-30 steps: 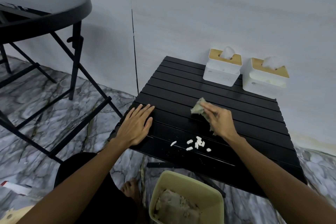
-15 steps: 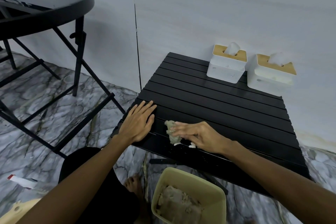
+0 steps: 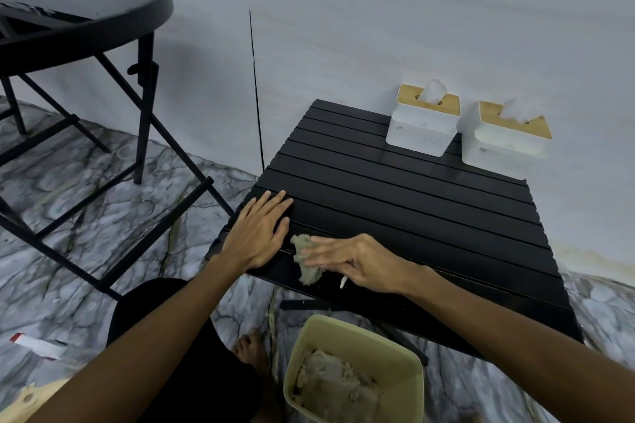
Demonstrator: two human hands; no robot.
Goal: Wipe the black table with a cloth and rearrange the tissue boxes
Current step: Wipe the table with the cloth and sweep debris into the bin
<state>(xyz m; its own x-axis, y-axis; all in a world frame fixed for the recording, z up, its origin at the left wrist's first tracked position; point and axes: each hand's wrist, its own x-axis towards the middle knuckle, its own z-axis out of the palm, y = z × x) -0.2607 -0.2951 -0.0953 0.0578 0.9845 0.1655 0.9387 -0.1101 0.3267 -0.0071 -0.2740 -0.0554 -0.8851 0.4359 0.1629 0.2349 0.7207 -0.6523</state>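
Note:
The low black slatted table point(image 3: 405, 189) stands against the wall. My right hand point(image 3: 360, 263) presses a grey-green cloth point(image 3: 307, 261) onto the table's near left edge. One white crumb point(image 3: 343, 282) shows beside that hand at the edge. My left hand point(image 3: 257, 230) lies flat, fingers apart, on the table's left corner, just left of the cloth. Two white tissue boxes with wooden lids sit at the far right of the table, the left one point(image 3: 422, 124) and the right one point(image 3: 505, 137), each with a tissue sticking up.
A yellow-green bin point(image 3: 354, 371) holding crumpled brownish material stands on the marble floor below the table's front edge, next to my bare foot point(image 3: 251, 350). A round black table point(image 3: 79, 3) on folding legs is at the left. A red-and-white scrap point(image 3: 37, 345) lies on the floor.
My right hand swept the cloth from the table's middle toward the near left edge, over the heap of white crumbs; only one crumb still shows. My left hand stayed put.

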